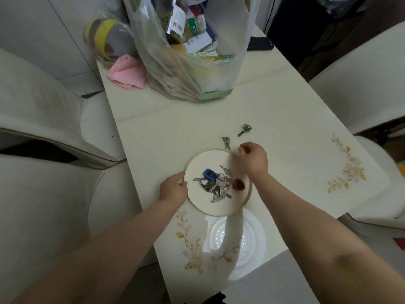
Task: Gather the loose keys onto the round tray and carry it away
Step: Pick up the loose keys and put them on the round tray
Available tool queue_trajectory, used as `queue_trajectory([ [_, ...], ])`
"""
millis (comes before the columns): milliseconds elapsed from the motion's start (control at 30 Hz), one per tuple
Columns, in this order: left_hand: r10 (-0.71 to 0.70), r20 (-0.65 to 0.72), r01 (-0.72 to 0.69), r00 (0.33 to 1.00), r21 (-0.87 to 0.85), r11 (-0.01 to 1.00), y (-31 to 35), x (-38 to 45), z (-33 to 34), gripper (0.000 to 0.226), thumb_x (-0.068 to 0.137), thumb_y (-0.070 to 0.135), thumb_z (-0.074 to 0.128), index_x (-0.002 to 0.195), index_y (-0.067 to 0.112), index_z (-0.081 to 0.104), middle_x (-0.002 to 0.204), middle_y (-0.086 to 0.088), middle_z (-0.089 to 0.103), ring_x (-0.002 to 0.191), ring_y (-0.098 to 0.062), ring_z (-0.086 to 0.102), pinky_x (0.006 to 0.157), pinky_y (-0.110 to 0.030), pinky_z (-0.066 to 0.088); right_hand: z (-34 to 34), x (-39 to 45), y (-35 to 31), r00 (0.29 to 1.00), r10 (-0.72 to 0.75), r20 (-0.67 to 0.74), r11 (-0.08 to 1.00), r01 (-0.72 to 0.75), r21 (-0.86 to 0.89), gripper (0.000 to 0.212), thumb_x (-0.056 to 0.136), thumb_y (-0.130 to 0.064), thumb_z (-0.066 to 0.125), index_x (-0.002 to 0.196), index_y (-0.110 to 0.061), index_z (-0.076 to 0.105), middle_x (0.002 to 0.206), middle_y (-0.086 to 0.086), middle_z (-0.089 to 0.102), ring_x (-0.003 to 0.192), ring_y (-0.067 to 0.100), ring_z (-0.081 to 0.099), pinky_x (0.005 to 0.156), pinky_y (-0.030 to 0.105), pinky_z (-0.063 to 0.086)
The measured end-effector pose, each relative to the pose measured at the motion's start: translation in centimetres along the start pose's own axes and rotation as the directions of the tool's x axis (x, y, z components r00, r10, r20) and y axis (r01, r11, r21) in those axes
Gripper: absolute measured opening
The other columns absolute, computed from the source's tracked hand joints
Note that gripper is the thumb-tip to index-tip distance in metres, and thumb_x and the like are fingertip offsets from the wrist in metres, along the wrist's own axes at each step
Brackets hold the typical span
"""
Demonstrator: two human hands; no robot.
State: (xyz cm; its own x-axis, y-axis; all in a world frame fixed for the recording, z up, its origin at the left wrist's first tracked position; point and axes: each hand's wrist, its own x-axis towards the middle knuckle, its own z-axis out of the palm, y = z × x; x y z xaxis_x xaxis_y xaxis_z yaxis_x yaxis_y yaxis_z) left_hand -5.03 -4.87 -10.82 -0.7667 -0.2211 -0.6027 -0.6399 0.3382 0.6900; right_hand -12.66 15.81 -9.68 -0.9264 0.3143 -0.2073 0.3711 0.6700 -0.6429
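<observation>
The round cream tray lies on the table near its front edge. On it sits a heap of keys with a blue fob and a red charm. My left hand grips the tray's left rim. My right hand hovers over the tray's far right rim, blurred, fingers pinched together; whether anything is in them I cannot tell. Two small keys on a ring lie on the table just beyond the tray. A single key lies farther back and right.
A large clear plastic bag full of jars and packets stands at the back of the table, a pink cloth beside it. A black object lies behind the bag. White chairs flank the table.
</observation>
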Motion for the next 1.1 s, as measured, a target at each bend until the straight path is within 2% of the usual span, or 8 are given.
queue_trajectory([
  [133,0.068,-0.006,-0.068,0.998,0.077,0.995,-0.2,0.1,0.0,0.042,0.09,0.005,0.045,0.126,0.022,0.06,0.111,-0.02,0.071,0.103,-0.034,0.066,0.089,-0.029,0.051,2.0,3.6,-1.1,0.992,0.013,0.127,0.997,-0.002,-0.083,0.043,0.088,-0.028,0.055,0.127,-0.012,0.054,0.129,0.014,0.057,0.116,0.03,0.056,0.097,0.039,0.045],
  [233,0.092,-0.033,-0.087,0.995,0.129,0.988,-0.1,0.7,0.0,0.044,0.09,0.006,0.045,0.129,0.022,0.059,0.112,-0.018,0.071,0.103,-0.032,0.066,0.086,-0.026,0.048,3.8,4.6,-1.8,0.99,-0.032,0.135,0.98,0.058,-0.192,0.046,0.088,-0.027,0.054,0.132,-0.014,0.048,0.132,0.017,0.05,0.122,0.034,0.049,0.097,0.042,0.045],
  [400,0.093,-0.046,-0.086,0.995,0.131,0.988,0.3,1.3,-0.4,0.042,0.091,0.005,0.046,0.129,0.019,0.058,0.118,-0.015,0.069,0.106,-0.03,0.065,0.084,-0.022,0.045,5.3,5.1,-2.8,0.988,-0.09,0.125,0.946,0.124,-0.299,0.03,0.089,-0.013,0.049,0.116,-0.009,0.062,0.123,0.018,0.05,0.11,0.038,0.053,0.087,0.043,0.05],
  [633,0.077,-0.033,-0.071,0.997,0.152,0.986,0.4,1.7,-0.7,0.042,0.091,0.007,0.046,0.128,0.021,0.06,0.115,-0.014,0.07,0.104,-0.029,0.065,0.08,-0.02,0.042,4.0,6.2,-2.1,0.985,-0.065,0.157,0.921,0.12,-0.371,0.026,0.086,-0.005,0.047,0.109,0.001,0.058,0.128,0.023,0.048,0.1,0.042,0.059,0.085,0.043,0.05],
  [733,0.065,-0.031,-0.059,0.997,0.167,0.984,0.6,1.7,-0.8,0.04,0.091,0.007,0.047,0.125,0.019,0.062,0.113,-0.014,0.071,0.103,-0.03,0.065,0.082,-0.022,0.044,2.9,6.1,-1.2,0.993,-0.072,0.094,0.963,0.094,-0.254,0.02,0.082,-0.001,0.049,0.099,0.002,0.06,0.126,0.023,0.051,0.098,0.038,0.059,0.079,0.037,0.047],
  [867,0.062,-0.03,-0.056,0.998,0.174,0.983,1.1,1.8,-0.8,0.039,0.09,0.006,0.047,0.123,0.018,0.063,0.11,-0.015,0.072,0.1,-0.033,0.066,0.088,-0.03,0.051,1.2,5.1,-1.7,0.995,-0.1,0.0,0.987,0.099,0.129,0.015,0.077,-0.001,0.054,0.079,-0.009,0.066,0.088,0.015,0.068,0.07,0.025,0.059,0.07,0.03,0.046],
  [1000,0.061,-0.03,-0.054,0.998,0.193,0.98,1.4,2.0,-0.8,0.036,0.09,0.007,0.048,0.12,0.017,0.065,0.11,-0.015,0.072,0.098,-0.034,0.067,0.088,-0.035,0.055,0.5,2.6,-2.5,0.956,-0.13,0.262,0.973,0.073,0.217,0.012,0.08,-0.009,0.062,0.083,-0.017,0.071,0.079,0.0,0.068,0.063,0.013,0.058,0.069,0.03,0.049],
  [1100,0.052,-0.034,-0.043,0.998,0.212,0.976,1.6,2.2,-0.8,0.036,0.09,0.007,0.048,0.121,0.016,0.065,0.12,-0.011,0.069,0.106,-0.03,0.065,0.092,-0.033,0.052,1.0,1.0,-2.1,0.905,-0.125,0.407,0.976,0.037,0.216,0.011,0.082,-0.008,0.064,0.09,-0.01,0.073,0.082,0.009,0.069,0.07,0.016,0.059,0.072,0.03,0.052],
])
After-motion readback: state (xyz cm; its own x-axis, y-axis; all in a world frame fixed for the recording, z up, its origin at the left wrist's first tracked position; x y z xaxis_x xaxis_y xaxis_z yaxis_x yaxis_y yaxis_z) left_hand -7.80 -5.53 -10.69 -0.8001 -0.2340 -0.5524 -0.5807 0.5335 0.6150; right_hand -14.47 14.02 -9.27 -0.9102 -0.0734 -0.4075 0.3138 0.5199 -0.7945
